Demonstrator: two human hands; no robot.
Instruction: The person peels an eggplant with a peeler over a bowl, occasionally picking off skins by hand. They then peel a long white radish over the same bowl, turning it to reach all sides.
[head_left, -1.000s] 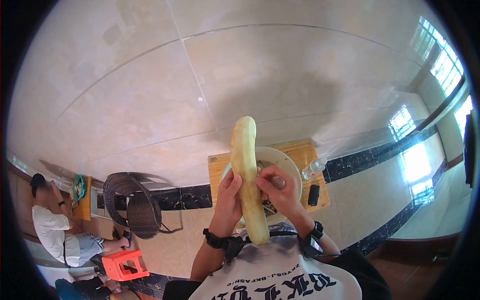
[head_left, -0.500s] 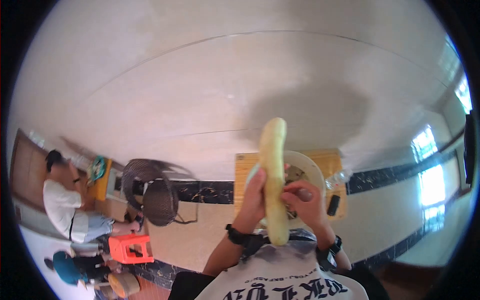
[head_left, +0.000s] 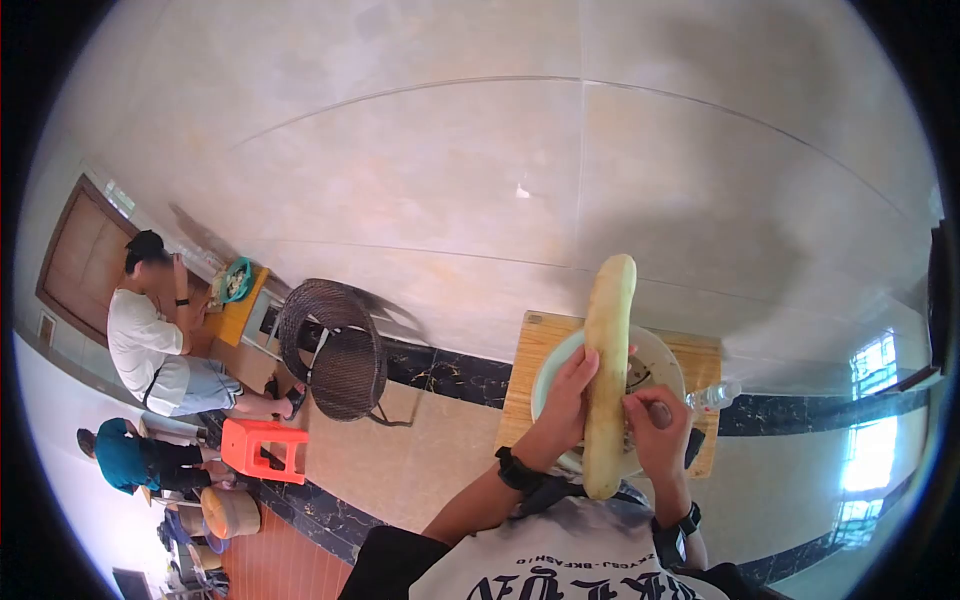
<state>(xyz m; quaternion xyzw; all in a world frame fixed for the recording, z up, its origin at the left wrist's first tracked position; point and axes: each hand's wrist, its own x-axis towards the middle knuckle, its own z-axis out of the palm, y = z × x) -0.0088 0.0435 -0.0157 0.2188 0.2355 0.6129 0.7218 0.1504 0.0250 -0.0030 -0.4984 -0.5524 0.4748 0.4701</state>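
A long, pale yellow-green gourd (head_left: 608, 390) stands nearly upright in front of my chest, slightly curved at its far end. My left hand (head_left: 570, 395) wraps round its left side about midway. Close to the gourd's right side is my right hand (head_left: 660, 430), its fingers curled in a pinch round something small and brownish that I cannot make out. Beneath both hands is a pale round basin (head_left: 668, 362) with dark scraps inside, partly hidden by the gourd and hands.
The basin rests on a wooden table (head_left: 530, 345) against the wall. A clear plastic bottle (head_left: 712, 396) lies to its right. Leftward are a wicker chair (head_left: 345, 370), an orange stool (head_left: 262, 450), a person in a white shirt (head_left: 148, 335) and another in teal (head_left: 118, 455).
My view has shifted, so the gourd, hands and table appear farther right. My left hand still holds the gourd, and my right hand stays curled beside it.
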